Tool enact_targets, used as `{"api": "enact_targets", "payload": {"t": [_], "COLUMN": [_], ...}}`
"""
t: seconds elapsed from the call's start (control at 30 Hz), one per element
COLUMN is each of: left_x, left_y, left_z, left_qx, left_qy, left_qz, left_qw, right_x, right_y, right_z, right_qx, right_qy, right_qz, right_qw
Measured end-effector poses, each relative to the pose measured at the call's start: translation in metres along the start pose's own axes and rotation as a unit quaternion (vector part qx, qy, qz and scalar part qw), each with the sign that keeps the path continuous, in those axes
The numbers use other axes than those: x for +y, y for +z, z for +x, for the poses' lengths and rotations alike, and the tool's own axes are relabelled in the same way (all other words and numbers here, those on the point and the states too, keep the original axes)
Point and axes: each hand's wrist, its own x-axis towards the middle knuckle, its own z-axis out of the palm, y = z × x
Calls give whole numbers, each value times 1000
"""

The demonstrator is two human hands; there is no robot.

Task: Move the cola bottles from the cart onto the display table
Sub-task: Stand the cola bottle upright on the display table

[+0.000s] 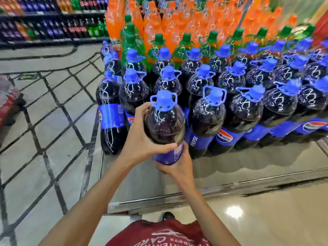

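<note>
I hold one large cola bottle with a blue cap and blue label, upright above the front left part of the display table. My left hand grips its dark shoulder from the left, thumb across the front. My right hand grips the labelled lower part from below. Several rows of the same cola bottles stand on the table just behind and to the right of it. The cart is outside the frame.
Green-capped bottles and orange bottles fill the back of the table. A bare strip of tabletop lies along the front edge. Shelves of drinks line the far left wall, and a red package sits at the left edge.
</note>
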Motion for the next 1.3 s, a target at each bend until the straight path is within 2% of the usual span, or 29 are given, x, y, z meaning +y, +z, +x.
{"api": "enact_targets", "payload": {"t": [0.3,0.5,0.67,0.87,1.1,1.3], "left_x": [-25,-35,-43,-52,-52,-55], "left_y": [6,0,0,-2,0,1], "left_z": [20,24,28,38,42,47], "left_qx": [-33,-69,-93,-119,-114,-119], "left_qy": [21,27,37,51,37,80], "left_qz": [17,-2,-11,-7,16,49], "left_qw": [999,997,995,992,993,988], "right_x": [10,10,7,5,9,9], "right_y": [13,31,39,51,59,62], "right_z": [8,1,0,6,12,11], "right_qx": [86,169,221,247,269,280], "right_qy": [-26,1,34,40,53,56], "right_qz": [-63,-127,-128,-128,-133,-124], "right_qw": [994,977,966,960,953,950]}}
